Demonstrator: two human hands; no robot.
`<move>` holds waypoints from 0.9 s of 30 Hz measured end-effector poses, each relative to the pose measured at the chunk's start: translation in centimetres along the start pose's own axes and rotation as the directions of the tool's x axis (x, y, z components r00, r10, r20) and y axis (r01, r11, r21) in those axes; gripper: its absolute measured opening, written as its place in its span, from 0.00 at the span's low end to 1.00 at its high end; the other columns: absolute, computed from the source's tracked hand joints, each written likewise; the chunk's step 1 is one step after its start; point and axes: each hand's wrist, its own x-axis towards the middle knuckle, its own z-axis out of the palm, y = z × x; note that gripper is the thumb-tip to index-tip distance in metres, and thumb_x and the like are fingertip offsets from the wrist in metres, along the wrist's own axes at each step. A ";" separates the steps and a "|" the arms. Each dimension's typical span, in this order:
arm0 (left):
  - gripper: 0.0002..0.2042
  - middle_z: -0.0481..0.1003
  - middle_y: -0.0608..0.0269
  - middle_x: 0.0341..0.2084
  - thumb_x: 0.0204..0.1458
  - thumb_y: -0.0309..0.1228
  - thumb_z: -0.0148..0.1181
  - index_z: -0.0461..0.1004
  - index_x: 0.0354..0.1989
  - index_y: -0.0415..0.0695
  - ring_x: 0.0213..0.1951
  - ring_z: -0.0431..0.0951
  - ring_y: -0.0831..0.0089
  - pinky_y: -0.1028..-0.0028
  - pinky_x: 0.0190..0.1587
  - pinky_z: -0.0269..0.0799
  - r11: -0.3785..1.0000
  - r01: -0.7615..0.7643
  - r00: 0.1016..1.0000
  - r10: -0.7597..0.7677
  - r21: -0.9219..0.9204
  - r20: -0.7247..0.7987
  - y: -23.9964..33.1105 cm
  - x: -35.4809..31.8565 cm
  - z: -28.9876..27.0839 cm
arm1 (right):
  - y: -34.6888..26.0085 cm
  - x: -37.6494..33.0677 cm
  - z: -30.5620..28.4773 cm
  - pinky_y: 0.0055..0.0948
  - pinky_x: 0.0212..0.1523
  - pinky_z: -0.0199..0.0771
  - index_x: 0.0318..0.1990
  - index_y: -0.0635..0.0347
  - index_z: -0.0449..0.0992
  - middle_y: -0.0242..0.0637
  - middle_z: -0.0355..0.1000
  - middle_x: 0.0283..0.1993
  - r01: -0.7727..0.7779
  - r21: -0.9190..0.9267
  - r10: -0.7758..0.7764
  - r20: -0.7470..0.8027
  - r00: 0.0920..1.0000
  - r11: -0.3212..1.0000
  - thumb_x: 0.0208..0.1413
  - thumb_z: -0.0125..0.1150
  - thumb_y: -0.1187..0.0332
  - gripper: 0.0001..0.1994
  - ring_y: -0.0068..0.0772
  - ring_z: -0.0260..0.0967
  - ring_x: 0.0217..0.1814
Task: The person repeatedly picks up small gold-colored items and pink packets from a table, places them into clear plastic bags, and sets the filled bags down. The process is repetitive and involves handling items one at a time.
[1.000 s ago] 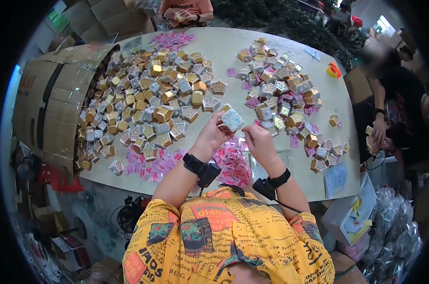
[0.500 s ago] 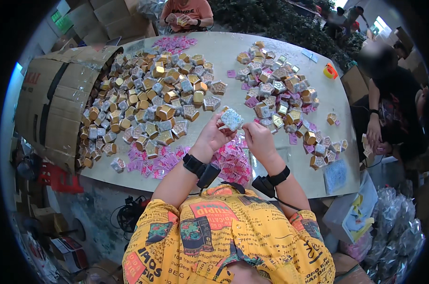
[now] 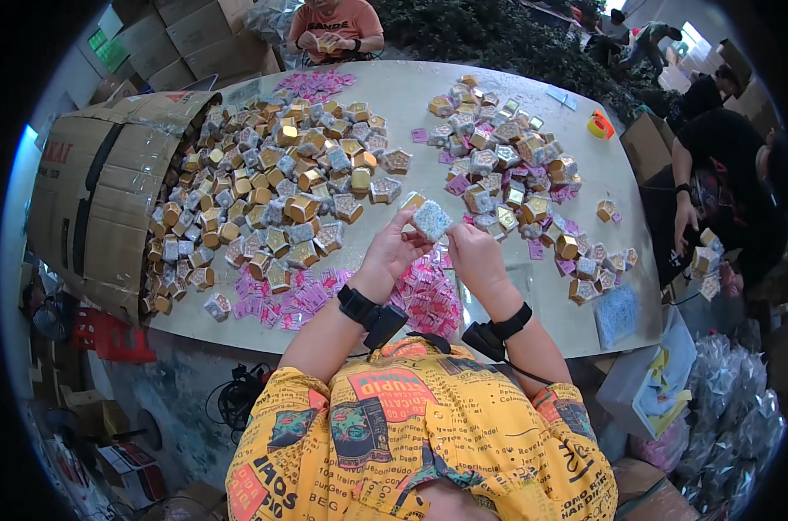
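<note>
- While both hands meet above the near middle of the table [image 3: 394,108], the left hand [image 3: 394,247] and right hand [image 3: 474,256] share one small silver patterned box [image 3: 431,220]; each grip is closed on it, the left fingers at its left edge, the right fingers at its lower right side.
- The box is raised off the table, tilted, its patterned face toward the camera, between the two heaps.
- Black wrist straps: one on the left wrist [image 3: 357,306], one on the right wrist [image 3: 510,322].
- Heap of gold and silver small boxes [image 3: 272,187], left half of the table, spilling from the mouth of a large cardboard carton [image 3: 99,208] lying on its side at the left edge.
- Second heap of like boxes [image 3: 507,165], right half of the table, well apart from the carton.
- Pink slips [image 3: 424,295], scattered on the table just beneath the hands; further pink slips [image 3: 311,84] at the far edge.
- Orange tape roll [image 3: 599,127], far right of the table.
- Person in an orange shirt [image 3: 337,22], seated at the far side, hands together on a small item.
- Person in black [image 3: 724,174], at the right edge, one hand near boxes there.
- Yellow patterned shirt [image 3: 420,434], worn by the person, lower centre.
</note>
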 end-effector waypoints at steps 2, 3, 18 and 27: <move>0.22 0.70 0.54 0.35 0.48 0.45 0.60 0.67 0.44 0.42 0.38 0.73 0.64 0.63 0.45 0.71 0.999 -0.031 0.999 0.032 0.027 -0.031 -0.3 0.2 0.1 | 0.5 0.0 0.1 0.34 0.28 0.72 0.30 0.66 0.74 0.46 0.72 0.26 0.022 0.157 -0.011 -0.071 0.997 0.987 0.47 0.57 0.74 0.04 0.42 0.71 0.28; 0.22 0.70 0.55 0.35 0.48 0.45 0.60 0.68 0.44 0.42 0.38 0.73 0.64 0.63 0.45 0.71 1.000 -0.016 1.000 0.016 0.010 -0.025 -0.1 0.0 0.2 | 0.6 0.1 0.1 0.32 0.27 0.72 0.30 0.66 0.74 0.45 0.72 0.25 0.042 0.236 -0.017 -0.106 0.994 0.971 0.47 0.58 0.74 0.05 0.39 0.72 0.26; 0.21 0.71 0.58 0.35 0.50 0.48 0.58 0.69 0.43 0.44 0.36 0.74 0.67 0.67 0.40 0.72 0.990 0.136 0.991 -0.137 0.030 0.011 -1.3 0.2 -0.6 | 3.7 -1.3 2.7 0.16 0.17 0.64 0.25 0.65 0.74 0.32 0.71 0.20 -0.538 0.808 0.356 0.442 0.824 0.241 0.50 0.62 0.72 0.06 0.18 0.67 0.17; 0.24 0.76 0.50 0.32 0.47 0.44 0.59 0.69 0.50 0.42 0.30 0.78 0.58 0.63 0.36 0.74 0.242 -0.104 0.962 0.272 0.965 0.035 -3.3 8.2 -5.8 | 14.5 -0.3 -0.4 0.19 0.16 0.67 0.38 0.68 0.72 0.38 0.72 0.23 -0.427 0.825 0.656 0.093 0.749 0.371 0.51 0.59 0.70 0.10 0.24 0.67 0.15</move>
